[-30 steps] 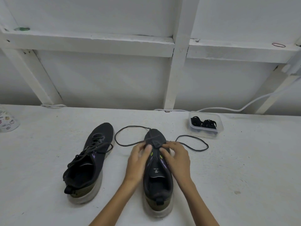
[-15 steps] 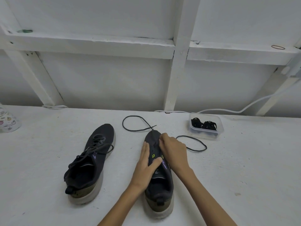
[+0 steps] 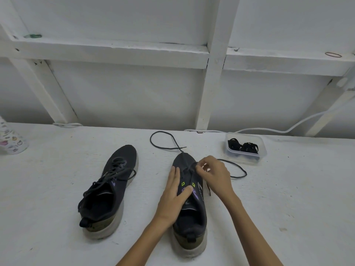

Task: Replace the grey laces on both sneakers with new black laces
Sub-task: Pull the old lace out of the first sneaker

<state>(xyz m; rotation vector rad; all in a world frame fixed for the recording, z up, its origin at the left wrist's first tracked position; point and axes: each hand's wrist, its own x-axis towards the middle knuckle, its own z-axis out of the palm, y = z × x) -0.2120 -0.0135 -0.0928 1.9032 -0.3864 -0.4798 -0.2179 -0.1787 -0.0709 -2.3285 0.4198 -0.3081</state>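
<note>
Patterned cup [image 3: 11, 140]: stands at the far left edge of the counter [image 3: 57, 189], only partly in frame.

Left sneaker [image 3: 113, 189]: dark upper, pale sole, toe pointing away from the person. It lies left of both hands and nothing touches it.

Grey laces [image 3: 115, 172]: threaded through the left sneaker and loosely tied, with one loop spilling over its right side.

Left hand [image 3: 173, 196]: lies flat on the left flank of the right sneaker. The fingers are straight and together, and the thumb reaches across the tongue, pressing rather than gripping.

Right sneaker [image 3: 190, 217]: sits near the middle of the counter, heel towards the person. The upper eyelets are bare, showing green and purple tabs.

Dark lace [image 3: 245, 172]: passes through the front eyelets only (grey or black, I cannot tell). One end curls in a loop on the counter beyond the toe. The other sweeps out to the right and back beside the shoe.

Right hand [image 3: 213, 175]: fingers curled over the front of the right sneaker, with the fingertips pinching the dark lace at the lowest eyelets.

Clear tub [image 3: 230, 150]: stands on the counter near the wall, right of the toe, apart from the shoe.

Black laces [image 3: 243, 146]: bundled inside the clear tub.

White cable [image 3: 269, 129]: runs along the back of the counter behind the tub and rises to the right.
</note>
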